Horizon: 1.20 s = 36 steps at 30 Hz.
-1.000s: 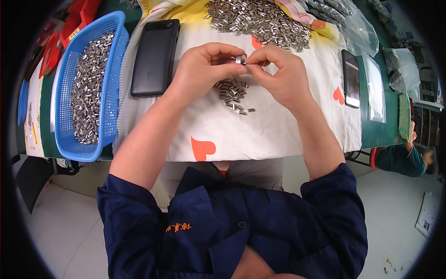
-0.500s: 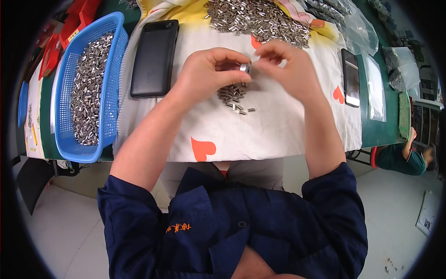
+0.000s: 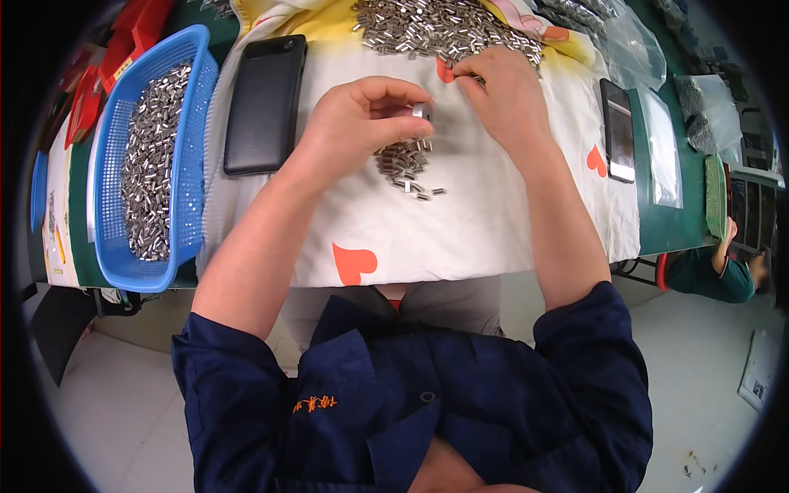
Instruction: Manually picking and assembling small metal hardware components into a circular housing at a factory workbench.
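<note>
My left hand pinches a short, shiny metal ring-like piece between thumb and fingers. It hovers just above a small heap of metal pins on the white cloth. To the right, my right hand has its thumb and fingers pressed together at the near edge of a large pile of similar small metal cylinders. Whatever is in its fingertips, if anything, is too small to make out.
A blue perforated basket full of small metal cylinders stands at left. Beside it lies a black phone-like slab. A phone and clear plastic bags lie at right on the green table. Another person sits far right.
My right hand has moved away from the metal piece, up toward the large pile. My left hand keeps its hold and has shifted slightly left and farther away.
</note>
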Available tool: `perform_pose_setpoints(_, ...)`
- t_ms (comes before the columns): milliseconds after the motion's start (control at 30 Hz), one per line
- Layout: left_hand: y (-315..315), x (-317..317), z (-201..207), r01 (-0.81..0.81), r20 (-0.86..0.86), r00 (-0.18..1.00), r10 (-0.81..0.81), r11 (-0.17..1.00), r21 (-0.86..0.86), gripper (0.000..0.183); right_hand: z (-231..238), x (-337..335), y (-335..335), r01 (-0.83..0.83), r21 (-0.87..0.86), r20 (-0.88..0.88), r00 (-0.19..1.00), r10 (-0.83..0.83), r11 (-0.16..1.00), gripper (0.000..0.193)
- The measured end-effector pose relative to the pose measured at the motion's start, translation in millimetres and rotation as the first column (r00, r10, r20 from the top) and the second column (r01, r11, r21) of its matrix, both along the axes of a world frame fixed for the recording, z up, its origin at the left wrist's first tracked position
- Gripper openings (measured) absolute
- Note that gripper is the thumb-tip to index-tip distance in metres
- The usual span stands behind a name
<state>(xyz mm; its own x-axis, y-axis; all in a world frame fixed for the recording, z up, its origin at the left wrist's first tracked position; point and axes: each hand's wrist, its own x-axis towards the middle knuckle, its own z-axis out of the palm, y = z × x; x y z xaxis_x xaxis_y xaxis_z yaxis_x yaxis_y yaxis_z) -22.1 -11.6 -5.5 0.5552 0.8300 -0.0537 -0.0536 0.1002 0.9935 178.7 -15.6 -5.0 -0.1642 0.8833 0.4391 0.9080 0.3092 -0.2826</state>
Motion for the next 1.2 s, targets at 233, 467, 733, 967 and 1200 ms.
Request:
perform_pose_setpoints(233, 4.0, -4.7, -3.5, -0.017, 0.096, 0.995, 0.023, 0.998, -0.064, 0.028, 12.4, -12.7, -12.8, -0.060, -0.141, -0.141, 0.989, 0.040, 0.988, 0.010)
perform_pose_setpoints(467, 6.0, -4.9, -7.2, -0.031, 0.176, 0.983, 0.048, 0.994, -0.101, 0.029, 28.5, -26.1, -32.0, -0.358, -0.238, -0.687, 0.719, 0.104, 0.903, 0.009)
perform_pose_setpoints(733, -0.8, -2.8, 0.1, -0.111, 0.031, 0.993, 0.111, 0.994, -0.005, 0.027, 19.5, -38.9, -33.3, -0.191, 0.091, -0.282, 0.937, 0.209, 0.977, 0.011)
perform_pose_setpoints(967, -3.7, -4.3, 4.7, -0.019, -0.011, 1.000, 0.019, 1.000, -0.023, 0.027, 29.2, -22.2, -33.8, -0.306, -0.316, -0.558, 0.825, 0.085, 0.898, 0.010)
perform_pose_setpoints(1200, 0.0, -5.9, 2.4, 0.019, 0.090, 0.996, -0.018, 1.000, -0.019, 0.025, 26.5, -6.3, -27.2, -0.303, -0.336, -0.486, 0.867, 0.111, 0.892, 0.016)
